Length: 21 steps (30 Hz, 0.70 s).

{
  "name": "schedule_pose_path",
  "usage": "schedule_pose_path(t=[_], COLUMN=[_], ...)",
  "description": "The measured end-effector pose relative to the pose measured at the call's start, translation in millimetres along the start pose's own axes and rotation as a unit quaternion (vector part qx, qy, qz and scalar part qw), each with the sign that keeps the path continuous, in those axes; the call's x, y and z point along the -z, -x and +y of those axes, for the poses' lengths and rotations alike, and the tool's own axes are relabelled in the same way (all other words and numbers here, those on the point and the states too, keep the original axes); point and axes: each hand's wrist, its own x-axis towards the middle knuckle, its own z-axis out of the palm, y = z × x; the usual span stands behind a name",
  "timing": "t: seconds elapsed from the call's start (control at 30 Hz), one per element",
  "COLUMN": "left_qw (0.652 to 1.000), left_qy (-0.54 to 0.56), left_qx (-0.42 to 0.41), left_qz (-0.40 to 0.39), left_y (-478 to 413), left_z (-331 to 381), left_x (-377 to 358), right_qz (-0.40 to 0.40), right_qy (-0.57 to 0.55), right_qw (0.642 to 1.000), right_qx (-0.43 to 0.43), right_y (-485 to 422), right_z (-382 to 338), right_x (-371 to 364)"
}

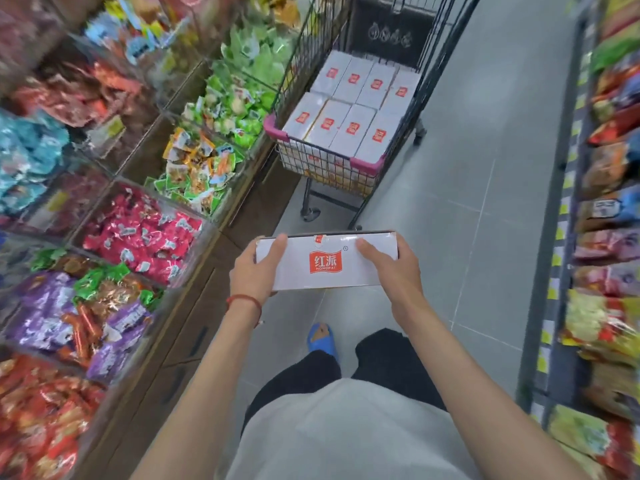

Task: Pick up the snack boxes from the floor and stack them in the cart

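Observation:
I hold a white snack box (332,270) with a red logo level in front of me, above the grey floor. My left hand (254,271) grips its left end and my right hand (394,268) grips its right end, thumbs on top. Ahead stands a black wire cart (313,161) with pink corner guards. Several identical white boxes (349,128) lie side by side in two rows inside it, over more boxes beneath. The cart is roughly an arm's length beyond the held box.
Clear bins of wrapped snacks (145,233) line the left side of the aisle. A shelf rack of packets (602,237) runs along the right. Grey floor tiles (467,202) stretch between them. My foot in a blue sandal (323,341) is below the box.

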Motion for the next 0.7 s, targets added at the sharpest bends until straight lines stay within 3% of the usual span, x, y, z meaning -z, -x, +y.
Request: schedule_pose_path(t=[0.4,0.7], left_qw=[0.999,0.997], left_qy=[-0.028,0.046], left_qx=[-0.033,0.007], left_qz=[0.012,0.057], left_y=[-110,-149], left_z=[128,224], left_x=[-104,-211], right_qz=[0.038,-0.031], right_qy=[-0.052,-0.020], right_qw=[0.997,0.997], right_qx=[0.044,0.074], right_y=[-149,-275], right_z=[-83,-165], right_x=[52,137])
